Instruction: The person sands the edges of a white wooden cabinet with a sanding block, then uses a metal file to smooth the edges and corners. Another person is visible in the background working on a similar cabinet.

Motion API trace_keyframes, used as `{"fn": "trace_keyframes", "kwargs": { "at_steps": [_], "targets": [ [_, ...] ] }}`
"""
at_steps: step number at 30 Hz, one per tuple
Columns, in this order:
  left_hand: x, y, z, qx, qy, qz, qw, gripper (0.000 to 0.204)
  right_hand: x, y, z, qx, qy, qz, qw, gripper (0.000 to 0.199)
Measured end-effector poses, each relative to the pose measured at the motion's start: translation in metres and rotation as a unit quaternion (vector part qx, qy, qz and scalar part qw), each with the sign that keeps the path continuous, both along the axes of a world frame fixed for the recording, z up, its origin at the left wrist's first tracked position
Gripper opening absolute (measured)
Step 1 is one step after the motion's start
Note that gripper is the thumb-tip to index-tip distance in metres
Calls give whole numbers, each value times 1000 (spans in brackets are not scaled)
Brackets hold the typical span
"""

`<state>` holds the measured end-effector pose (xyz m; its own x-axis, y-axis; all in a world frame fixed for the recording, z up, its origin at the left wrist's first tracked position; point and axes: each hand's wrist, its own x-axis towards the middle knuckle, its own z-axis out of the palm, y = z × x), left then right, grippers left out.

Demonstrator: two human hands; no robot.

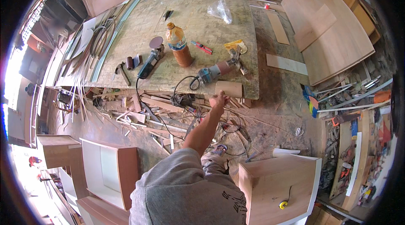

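Note:
My left hand [219,100] reaches out to the near edge of the workbench, its thumb on top and its fingers curled under a small brown wooden panel [228,88]. The panel lies at the bench's front edge. Just beyond it rests a blue-grey power tool [209,74] with a corded body. A metal hammer-like tool [241,65] lies against its far end, partly overlapping. To the left are an angle grinder [148,64] with a round disc and a plastic bottle [179,45] of brownish liquid. My right hand is out of view.
The worn workbench [139,18] also carries a red cutter [201,47], a yellow packet [236,46], a clear plastic bag [220,11] and a hammer [123,74]. Wood offcuts [162,104] and cords litter the floor below. A wooden cabinet [278,182] holds a yellow tape measure [283,204].

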<state>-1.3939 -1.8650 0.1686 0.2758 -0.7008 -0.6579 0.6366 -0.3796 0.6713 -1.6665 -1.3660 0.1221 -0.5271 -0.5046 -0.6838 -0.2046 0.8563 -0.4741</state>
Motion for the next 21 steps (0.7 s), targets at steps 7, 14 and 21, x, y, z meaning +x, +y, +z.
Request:
{"fn": "trace_keyframes", "kwargs": {
  "at_steps": [7, 14, 21],
  "targets": [
    [24, 40, 60, -63, 6, -86, 994, 27, -5, 14, 2, 24, 5, -1, 1000, 60],
    [137, 51, 58, -71, -124, 8, 990, 26, 10, 41, 0, 54, 10, -37, 998, 63],
    [335, -42, -41, -153, -188, 73, 968, 33, 52, 96, -2, 56, 17, -160, 985, 66]
  ]
}}
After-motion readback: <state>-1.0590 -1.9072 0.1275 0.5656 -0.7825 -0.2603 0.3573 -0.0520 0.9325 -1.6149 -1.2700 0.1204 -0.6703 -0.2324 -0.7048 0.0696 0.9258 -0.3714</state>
